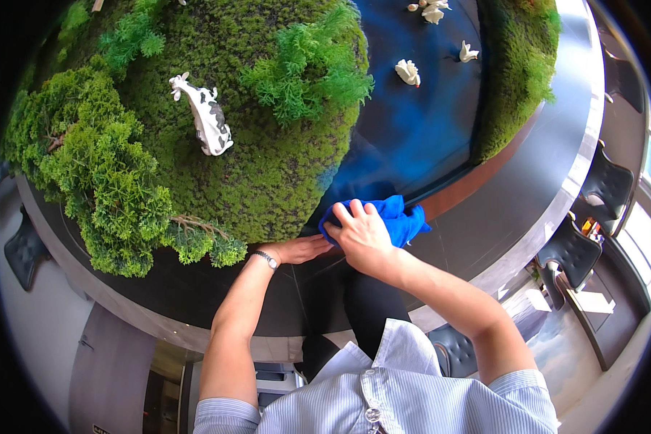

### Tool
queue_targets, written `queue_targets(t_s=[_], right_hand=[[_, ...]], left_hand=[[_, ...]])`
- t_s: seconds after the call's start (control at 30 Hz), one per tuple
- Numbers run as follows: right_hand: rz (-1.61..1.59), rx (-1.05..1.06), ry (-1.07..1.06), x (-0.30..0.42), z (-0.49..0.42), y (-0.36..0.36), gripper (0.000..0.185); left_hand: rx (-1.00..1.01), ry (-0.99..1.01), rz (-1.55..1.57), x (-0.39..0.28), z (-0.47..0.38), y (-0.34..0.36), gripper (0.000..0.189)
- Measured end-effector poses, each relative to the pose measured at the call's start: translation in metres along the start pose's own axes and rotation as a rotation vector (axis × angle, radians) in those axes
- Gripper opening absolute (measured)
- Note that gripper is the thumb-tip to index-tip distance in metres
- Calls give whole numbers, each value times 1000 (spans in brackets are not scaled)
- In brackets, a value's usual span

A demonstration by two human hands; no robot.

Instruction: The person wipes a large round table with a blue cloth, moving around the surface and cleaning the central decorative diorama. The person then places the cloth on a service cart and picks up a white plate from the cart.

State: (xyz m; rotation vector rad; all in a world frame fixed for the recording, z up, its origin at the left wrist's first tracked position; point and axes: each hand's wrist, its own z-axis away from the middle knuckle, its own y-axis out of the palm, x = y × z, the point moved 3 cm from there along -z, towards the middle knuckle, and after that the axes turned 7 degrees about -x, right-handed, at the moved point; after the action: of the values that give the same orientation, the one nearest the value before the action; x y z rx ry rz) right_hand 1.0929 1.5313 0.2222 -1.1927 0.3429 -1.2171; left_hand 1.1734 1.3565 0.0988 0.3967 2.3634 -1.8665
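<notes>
A blue cloth [399,219] is bunched under my right hand [361,236], whose fingers grip it at the near end of the glossy blue model pond [407,141]. My left hand [304,250] lies flat, with fingers pointing right, on the dark rim between the moss and the cloth; it holds nothing that I can see. A watch [272,262] is on the left wrist. Left of the pond, moss [249,190] covers a mound bearing a black-and-white toy cow [209,116]. White swan figures [408,72] sit on the pond.
An artificial bush [108,184] overhangs the dark round table [477,233] on the left, its branch ending near my left wrist. Feathery green plants [309,70] stand beside the pond. Black padded chairs [569,252] are around the table. One of my knees is on the tabletop.
</notes>
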Motion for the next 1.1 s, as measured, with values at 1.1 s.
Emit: queue_targets(t_s=[1.1], right_hand=[[-825, -167, 725, -23, 14, 1, 45]], left_hand=[[90, 75, -17, -3, 7, 11, 43]])
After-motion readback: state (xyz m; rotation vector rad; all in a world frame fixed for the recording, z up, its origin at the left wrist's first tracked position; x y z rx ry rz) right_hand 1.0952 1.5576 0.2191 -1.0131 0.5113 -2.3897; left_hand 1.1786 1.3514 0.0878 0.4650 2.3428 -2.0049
